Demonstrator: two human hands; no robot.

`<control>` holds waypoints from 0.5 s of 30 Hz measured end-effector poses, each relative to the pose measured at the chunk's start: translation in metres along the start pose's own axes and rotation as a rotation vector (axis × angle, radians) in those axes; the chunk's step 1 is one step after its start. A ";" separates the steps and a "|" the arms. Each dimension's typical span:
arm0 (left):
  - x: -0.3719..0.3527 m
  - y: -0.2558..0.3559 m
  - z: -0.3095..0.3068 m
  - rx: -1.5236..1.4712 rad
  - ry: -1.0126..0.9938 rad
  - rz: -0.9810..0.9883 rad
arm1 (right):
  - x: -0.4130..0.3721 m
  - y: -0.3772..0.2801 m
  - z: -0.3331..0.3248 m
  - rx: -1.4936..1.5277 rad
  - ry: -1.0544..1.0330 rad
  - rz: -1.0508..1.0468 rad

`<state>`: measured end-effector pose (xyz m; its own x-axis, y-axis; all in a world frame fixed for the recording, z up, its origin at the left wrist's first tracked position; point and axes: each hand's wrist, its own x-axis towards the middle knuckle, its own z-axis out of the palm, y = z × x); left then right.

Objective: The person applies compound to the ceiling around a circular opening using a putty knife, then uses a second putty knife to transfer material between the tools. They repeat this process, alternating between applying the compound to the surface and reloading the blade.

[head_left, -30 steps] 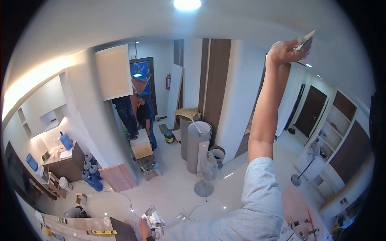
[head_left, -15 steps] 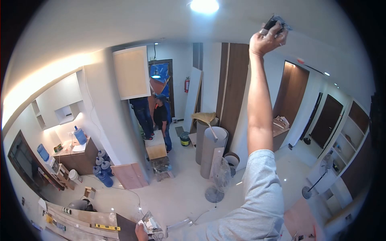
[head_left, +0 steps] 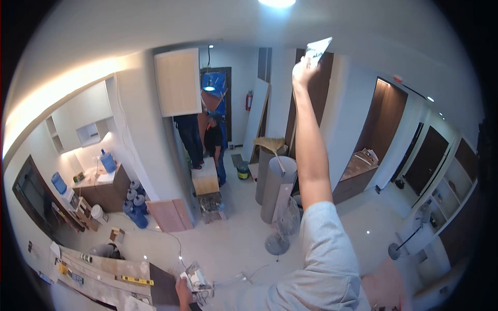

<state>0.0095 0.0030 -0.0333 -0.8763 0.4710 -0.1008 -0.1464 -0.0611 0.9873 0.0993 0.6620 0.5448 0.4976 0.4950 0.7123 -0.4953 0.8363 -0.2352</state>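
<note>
A flat-bladed scraper (head_left: 317,49) is held up near the ceiling (head_left: 171,26), its blade tilted upward; whether contact is made cannot be told. It is clamped in the grip of the right hand (head_left: 304,73), carried on a fully raised arm. Well below, a tray (head_left: 197,276) with white material is held at its near left edge, the grip of the left hand (head_left: 183,294) closed on it. Just left of the tray, the dark end of a desk (head_left: 106,267) is seen, with a yellow level (head_left: 137,280) laid along it. Beyond the tray, open floor (head_left: 223,243) is bounded by a leaning pink board (head_left: 170,215) on the left and a standing fan (head_left: 278,244) on the right. Behind the fan, tall rolls (head_left: 276,194) are stood upright.
</note>
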 end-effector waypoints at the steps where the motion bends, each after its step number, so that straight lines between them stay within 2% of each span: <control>1: 0.005 -0.005 0.001 0.115 0.006 0.039 | -0.030 -0.013 -0.018 0.118 -0.061 0.127; 2: 0.002 -0.005 0.001 0.237 0.011 0.069 | -0.074 -0.041 -0.043 0.230 -0.117 0.266; 4: -0.025 0.066 0.041 0.078 0.062 -0.037 | -0.161 -0.093 -0.093 0.386 -0.248 0.553; 5: -0.029 0.088 0.052 0.012 0.049 -0.142 | -0.204 -0.090 -0.128 0.360 -0.295 0.725; 6: -0.018 0.077 0.049 -0.003 -0.013 -0.135 | -0.247 -0.089 -0.163 0.334 -0.338 0.900; 7: -0.016 0.089 0.059 -0.040 0.015 -0.165 | -0.288 -0.106 -0.185 0.345 -0.361 1.053; 8: -0.009 0.088 0.066 -0.188 -0.046 -0.131 | -0.326 -0.125 -0.204 0.361 -0.376 1.202; 9: -0.004 0.091 0.073 -0.275 -0.103 -0.128 | -0.358 -0.142 -0.221 0.402 -0.341 1.325; 10: -0.005 0.103 0.083 -0.218 -0.093 -0.143 | -0.388 -0.161 -0.238 0.444 -0.296 1.451; 11: 0.000 0.103 0.092 -0.224 -0.018 -0.156 | -0.407 -0.186 -0.235 0.486 -0.256 1.519; 14: 0.008 0.113 0.122 -0.423 0.012 -0.156 | -0.444 -0.238 -0.236 0.553 -0.241 1.564; 15: 0.011 0.106 0.128 -0.487 0.043 -0.135 | -0.456 -0.247 -0.239 0.447 -0.348 1.478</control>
<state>0.0434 0.1141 0.0862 -0.8514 0.4669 -0.2392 -0.4482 -0.4105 0.7941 0.1653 0.2858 0.1197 -0.7438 0.6474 0.1661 -0.5674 -0.4803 -0.6689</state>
